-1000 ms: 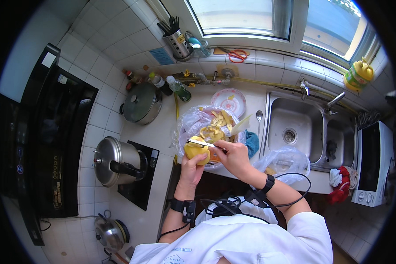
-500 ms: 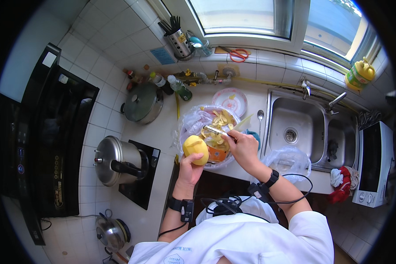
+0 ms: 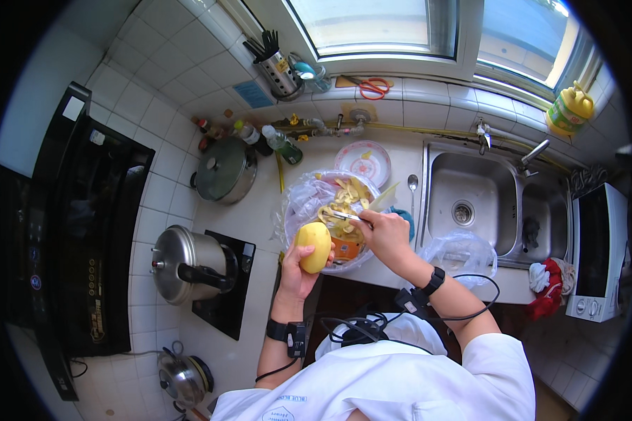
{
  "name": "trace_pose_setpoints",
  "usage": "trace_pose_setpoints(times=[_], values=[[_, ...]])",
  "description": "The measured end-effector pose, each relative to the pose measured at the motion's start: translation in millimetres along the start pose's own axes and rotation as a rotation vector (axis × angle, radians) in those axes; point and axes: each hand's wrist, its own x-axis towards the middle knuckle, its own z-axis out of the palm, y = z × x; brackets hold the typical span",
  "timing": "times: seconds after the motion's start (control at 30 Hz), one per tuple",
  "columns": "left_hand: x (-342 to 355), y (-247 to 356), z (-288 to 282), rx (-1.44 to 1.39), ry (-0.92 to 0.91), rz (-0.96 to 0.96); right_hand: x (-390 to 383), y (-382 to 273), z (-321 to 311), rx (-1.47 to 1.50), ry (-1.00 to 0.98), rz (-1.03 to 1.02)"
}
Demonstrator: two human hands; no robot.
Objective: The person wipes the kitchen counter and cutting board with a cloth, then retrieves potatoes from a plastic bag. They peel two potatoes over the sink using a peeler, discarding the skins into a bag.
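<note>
A pale yellow potato [image 3: 314, 247], its visible side mostly peeled, rests in my left hand [image 3: 298, 279], whose fingers wrap round its lower end. To the right, my right hand [image 3: 388, 238] is closed on the handle of a peeler [image 3: 343, 216]. The peeler's metal head points left and lies apart from the potato. Beneath both hands stands a bin lined with a clear plastic bag [image 3: 298, 196]. Curled yellow peels [image 3: 351, 191] lie inside it, beside an orange wrapper [image 3: 345, 249].
Behind the bin sits a patterned plate [image 3: 362, 163], with a spoon [image 3: 413, 184] to its right. A double sink [image 3: 470, 184] and crumpled plastic bag [image 3: 460, 254] are at right. Left stand a pressure cooker [image 3: 189, 263], a lidded pot [image 3: 225, 168] and bottles [image 3: 282, 144].
The potato has been turned to stand more upright, and the unpeeled strip on its top no longer shows. The peeler has shifted slightly right and down, away from it.
</note>
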Motion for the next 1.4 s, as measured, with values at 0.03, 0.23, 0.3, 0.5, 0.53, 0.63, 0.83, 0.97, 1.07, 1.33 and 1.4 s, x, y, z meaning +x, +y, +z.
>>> trace_pose_setpoints(times=[0.03, 0.23, 0.3, 0.5, 0.53, 0.63, 0.83, 0.97, 1.07, 1.33, 1.4], values=[[-1, 0, -1, -0.030, 0.009, -0.022, 0, 1, -1, 0.007, 0.001, 0.020], [4, -4, -10, -0.405, 0.031, -0.138, -11, -14, -4, 0.277, 0.033, -0.020], [6, -6, -12, -0.495, 0.014, -0.159, -15, -21, -3, 0.309, 0.000, -0.071], [3, -6, -13, -0.632, -0.211, -0.211, -4, -9, 1, 0.092, -0.051, 0.106], [2, -5, -14, -0.656, -0.225, -0.212, -3, -7, 1, 0.107, -0.015, 0.076], [-1, -2, -14, -0.818, -0.292, -0.236, -4, -5, 0, 0.099, 0.008, 0.065], [1, -2, -12, -1.108, -0.321, -0.312, -3, -5, -2, 0.202, 0.008, 0.070], [3, -1, -10, -1.074, -0.194, -0.250, -2, -2, -1, 0.383, -0.006, 0.080], [2, 4, -7, -1.026, -0.280, -0.254, -2, -4, -4, 0.455, -0.078, 0.067], [-6, 17, 6, 0.199, 0.041, 0.090, -9, -20, -21, 0.434, -0.052, -0.077], [-6, 16, 8, 0.259, 0.052, 0.111, -13, -23, -21, 0.403, -0.041, -0.160]])
